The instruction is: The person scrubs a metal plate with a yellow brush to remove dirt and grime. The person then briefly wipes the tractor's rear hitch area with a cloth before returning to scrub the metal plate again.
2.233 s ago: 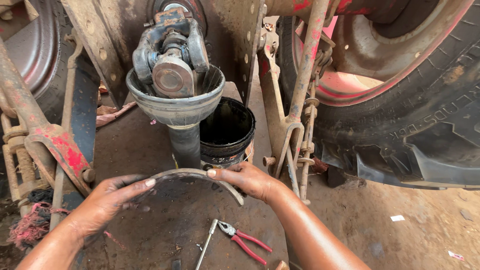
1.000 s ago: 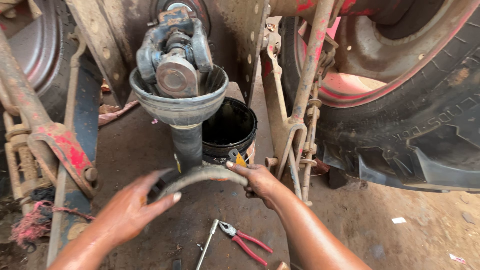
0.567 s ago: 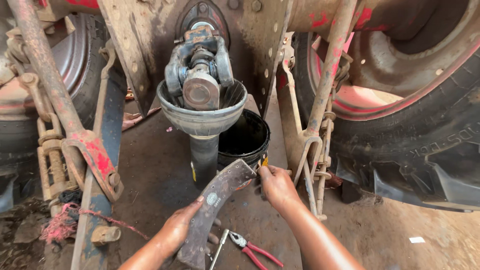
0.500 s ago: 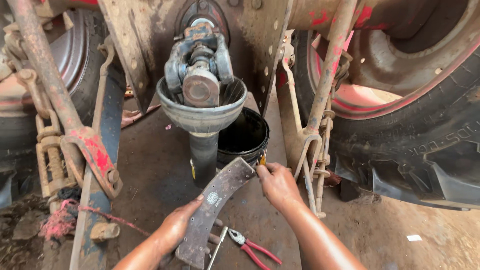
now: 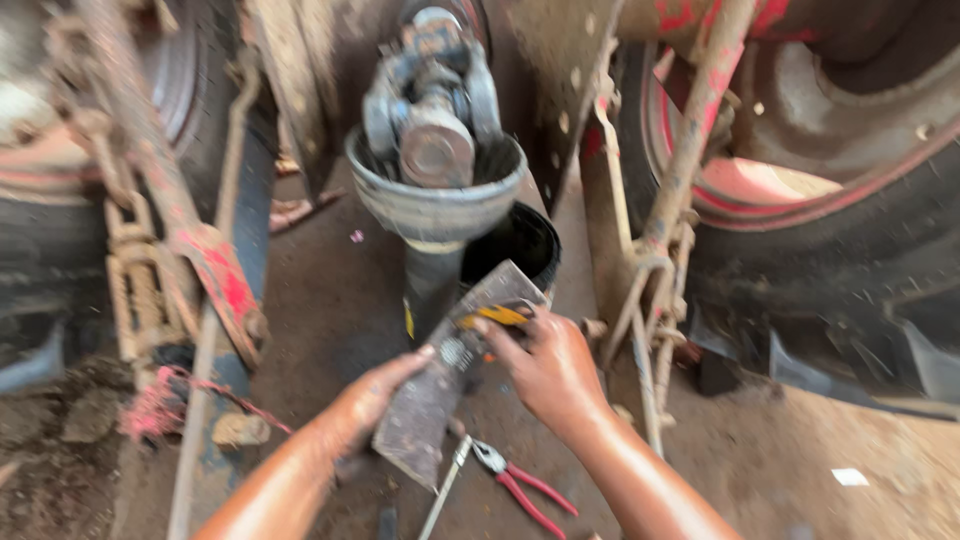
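Both hands hold a curved, rusty metal shoe [image 5: 445, 385] with a worn lining, tilted on end in front of me. My left hand [image 5: 370, 395] grips its lower left edge. My right hand [image 5: 545, 365] clasps its upper end, where a small yellow item [image 5: 497, 315] shows at the fingertips. The shoe's top reaches the rim of a black bucket [image 5: 520, 245]. Above it stands a grey shaft joint with a funnel-shaped guard [image 5: 435, 190] at the tractor's rear.
Red-handled pliers [image 5: 520, 485] and a thin metal rod [image 5: 445, 490] lie on the dirt below the shoe. A large tyre [image 5: 830, 230] fills the right side. Red linkage arms [image 5: 200, 260] and a lift rod [image 5: 660, 250] flank the shaft. The frame is blurred.
The curved shoe has gone from lying flat between both hands to standing on end, and has risen toward the bucket. The camera view has shifted and zoomed closer.
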